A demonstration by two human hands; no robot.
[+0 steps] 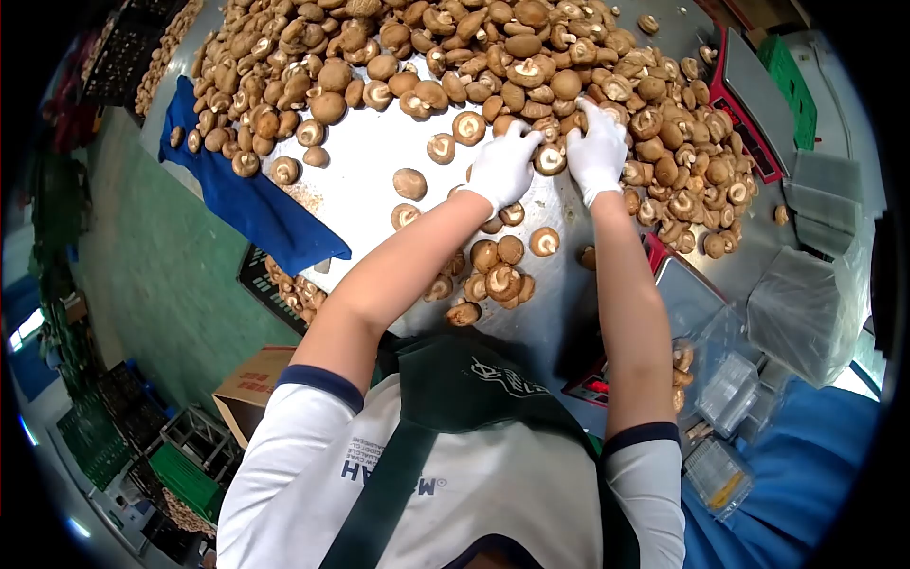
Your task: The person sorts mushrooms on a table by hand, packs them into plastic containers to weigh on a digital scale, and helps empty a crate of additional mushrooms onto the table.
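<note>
Both my hands wear white gloves and reach to the near edge of a large heap of brown shiitake mushrooms (pixel 512 95). My left hand (pixel 505 168) touches the heap with its fingers apart and slightly curved; mushrooms partly hide the fingertips. Just to its right, my right hand (pixel 597 152) has its thumb and fingers apart around the edge of the heap. Between the two hands lies a stem-up mushroom (pixel 550 159). Below my left forearm sits a small cluster of mushrooms (pixel 500 282). A single mushroom (pixel 409 183) rests left of my left wrist.
A blue cloth (pixel 251 213) hangs over the table's left edge. Below it stands a crate of mushrooms (pixel 294 289). On the right are a red-edged scale (pixel 754 104), a green crate (pixel 789 90), clear plastic bags (pixel 806 303) and plastic trays (pixel 728 394).
</note>
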